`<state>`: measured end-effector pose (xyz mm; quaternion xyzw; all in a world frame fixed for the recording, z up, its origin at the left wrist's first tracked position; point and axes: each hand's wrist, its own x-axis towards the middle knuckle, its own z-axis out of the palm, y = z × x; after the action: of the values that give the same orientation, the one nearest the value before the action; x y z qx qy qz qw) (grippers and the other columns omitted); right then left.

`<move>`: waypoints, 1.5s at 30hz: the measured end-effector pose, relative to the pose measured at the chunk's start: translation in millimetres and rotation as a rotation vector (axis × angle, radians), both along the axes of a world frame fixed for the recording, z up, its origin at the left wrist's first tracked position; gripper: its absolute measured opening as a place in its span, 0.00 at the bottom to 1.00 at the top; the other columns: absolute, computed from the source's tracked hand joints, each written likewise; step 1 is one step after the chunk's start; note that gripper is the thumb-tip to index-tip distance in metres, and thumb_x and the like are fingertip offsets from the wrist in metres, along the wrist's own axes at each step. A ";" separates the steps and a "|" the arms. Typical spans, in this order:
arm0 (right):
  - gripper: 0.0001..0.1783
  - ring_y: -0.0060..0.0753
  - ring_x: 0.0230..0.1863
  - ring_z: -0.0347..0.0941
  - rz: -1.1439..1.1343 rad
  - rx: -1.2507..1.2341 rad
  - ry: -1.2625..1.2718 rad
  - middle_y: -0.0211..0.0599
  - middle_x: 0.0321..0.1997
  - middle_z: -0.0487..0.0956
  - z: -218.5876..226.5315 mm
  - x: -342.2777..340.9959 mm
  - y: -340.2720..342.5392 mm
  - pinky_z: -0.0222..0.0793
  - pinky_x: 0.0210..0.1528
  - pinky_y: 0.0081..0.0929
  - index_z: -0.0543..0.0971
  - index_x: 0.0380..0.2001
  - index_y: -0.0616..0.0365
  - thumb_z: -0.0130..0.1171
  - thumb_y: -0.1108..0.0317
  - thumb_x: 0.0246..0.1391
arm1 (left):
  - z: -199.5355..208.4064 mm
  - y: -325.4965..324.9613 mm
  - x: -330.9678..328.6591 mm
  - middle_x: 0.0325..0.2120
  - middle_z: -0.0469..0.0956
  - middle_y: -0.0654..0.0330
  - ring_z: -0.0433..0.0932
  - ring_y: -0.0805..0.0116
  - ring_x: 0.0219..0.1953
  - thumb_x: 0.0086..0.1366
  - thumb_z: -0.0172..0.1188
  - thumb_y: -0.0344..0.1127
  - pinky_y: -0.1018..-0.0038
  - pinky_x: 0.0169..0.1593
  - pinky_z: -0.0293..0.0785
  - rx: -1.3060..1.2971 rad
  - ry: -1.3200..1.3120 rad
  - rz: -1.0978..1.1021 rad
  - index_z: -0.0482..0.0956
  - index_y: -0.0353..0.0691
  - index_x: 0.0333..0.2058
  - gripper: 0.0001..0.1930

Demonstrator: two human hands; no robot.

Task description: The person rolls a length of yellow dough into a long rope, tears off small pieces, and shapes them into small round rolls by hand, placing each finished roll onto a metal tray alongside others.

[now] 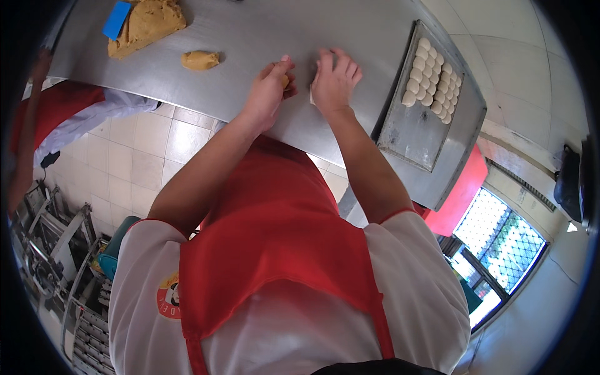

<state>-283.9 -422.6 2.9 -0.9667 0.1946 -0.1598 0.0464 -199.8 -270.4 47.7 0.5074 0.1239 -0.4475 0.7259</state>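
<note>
My left hand is closed around a small lump of yellow-brown paste, which shows between thumb and fingers. To its right, my right hand is cupped low over the steel table, fingers curled. A pale edge of what looks like dough peeks out beside the right palm; the hand hides the rest. A larger oblong piece of the same paste lies on the table left of my left hand. Farther left sits a big block of the paste with a blue flat scraper against it.
At the right, a metal tray holds rows of round pale dough balls, touching one another. A co-worker in a red apron stands at the far left by the table edge. Metal racks or equipment stand on the tiled floor below left.
</note>
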 end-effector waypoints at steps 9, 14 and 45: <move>0.18 0.53 0.43 0.80 0.048 0.845 -0.452 0.41 0.49 0.80 49.4 -65.0 13.5 0.79 0.45 0.46 0.84 0.52 0.52 0.70 0.61 0.61 | 7.0 -10.5 -24.0 0.56 0.80 0.53 0.79 0.59 0.55 0.74 0.60 0.42 0.66 0.66 0.71 0.070 -0.595 -0.373 0.76 0.36 0.65 0.25; 0.17 0.51 0.54 0.76 0.095 0.338 -0.018 0.41 0.52 0.80 14.7 -80.0 2.0 0.75 0.58 0.46 0.87 0.48 0.55 0.71 0.58 0.60 | -20.5 -10.3 -10.0 0.55 0.79 0.49 0.79 0.51 0.55 0.64 0.66 0.39 0.63 0.64 0.74 0.547 -1.879 -0.772 0.77 0.41 0.63 0.28; 0.21 0.37 0.36 0.85 0.089 0.933 -0.333 0.41 0.42 0.83 63.7 -131.9 19.2 0.83 0.44 0.32 0.84 0.58 0.56 0.68 0.73 0.62 | 44.5 -1.3 -73.3 0.47 0.86 0.51 0.87 0.65 0.49 0.74 0.66 0.32 0.68 0.56 0.86 0.137 -0.631 -0.526 0.82 0.27 0.58 0.18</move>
<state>-415.8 -403.4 66.6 -0.8115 0.1940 -0.2057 0.5114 -273.0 -271.7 92.2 0.6811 -0.2089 -0.4311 0.5537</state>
